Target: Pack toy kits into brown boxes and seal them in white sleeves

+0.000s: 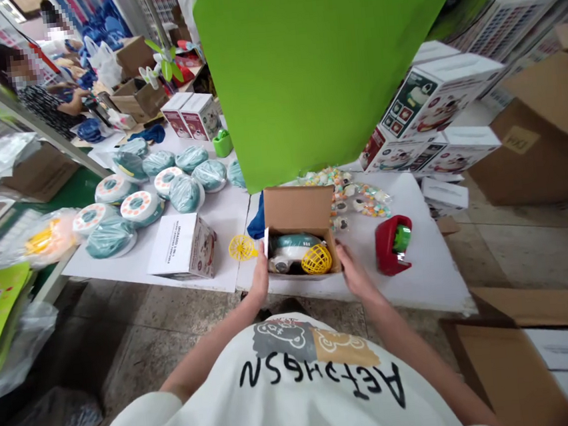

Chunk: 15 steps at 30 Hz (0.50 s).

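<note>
An open cardboard box (298,210) stands at the near edge of the white table (435,272), flap raised. Inside lie a teal and white toy (290,246) and a yellow mesh ball (316,259). My left hand (260,277) grips the box's left side, fingers closed round the wall. My right hand (350,270) grips the box's right side the same way. A second yellow mesh piece (242,247) lies on the table just left of the box.
A red tape dispenser (392,244) sits right of the box, small candy-like packets (357,196) behind it. A closed printed box (183,246) and several bagged teal toys (161,184) lie left. A green board (320,62) stands behind. Stacked printed boxes (430,112) and cartons fill the right; a person works at the far left.
</note>
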Available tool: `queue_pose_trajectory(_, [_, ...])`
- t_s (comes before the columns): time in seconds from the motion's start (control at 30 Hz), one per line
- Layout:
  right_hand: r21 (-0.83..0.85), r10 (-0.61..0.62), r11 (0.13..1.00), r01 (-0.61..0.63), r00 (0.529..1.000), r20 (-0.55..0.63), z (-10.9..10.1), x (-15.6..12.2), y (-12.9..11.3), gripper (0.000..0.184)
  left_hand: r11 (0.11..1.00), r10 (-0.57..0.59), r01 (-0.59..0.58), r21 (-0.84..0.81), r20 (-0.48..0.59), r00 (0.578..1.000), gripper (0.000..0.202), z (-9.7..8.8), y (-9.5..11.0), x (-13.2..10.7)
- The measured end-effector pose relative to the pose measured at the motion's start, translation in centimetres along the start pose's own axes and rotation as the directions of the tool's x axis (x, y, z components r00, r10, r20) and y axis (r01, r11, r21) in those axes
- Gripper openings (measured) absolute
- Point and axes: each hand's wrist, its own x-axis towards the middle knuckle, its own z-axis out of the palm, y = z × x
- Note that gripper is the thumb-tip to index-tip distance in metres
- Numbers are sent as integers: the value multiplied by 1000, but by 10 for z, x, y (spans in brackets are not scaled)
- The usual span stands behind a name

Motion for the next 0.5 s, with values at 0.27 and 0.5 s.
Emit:
queue_pose_trajectory(0.27, [-150, -96, 982, 114, 988, 121, 13, -5, 36, 82, 982, 65, -62, 176, -16, 998, 79, 12, -5, 1])
queue_pose_trajectory(0.5, [-120, -94, 987, 107, 989, 112, 14, -3, 39, 84, 978, 28, -38, 206, 51, 998, 91, 7, -6, 3])
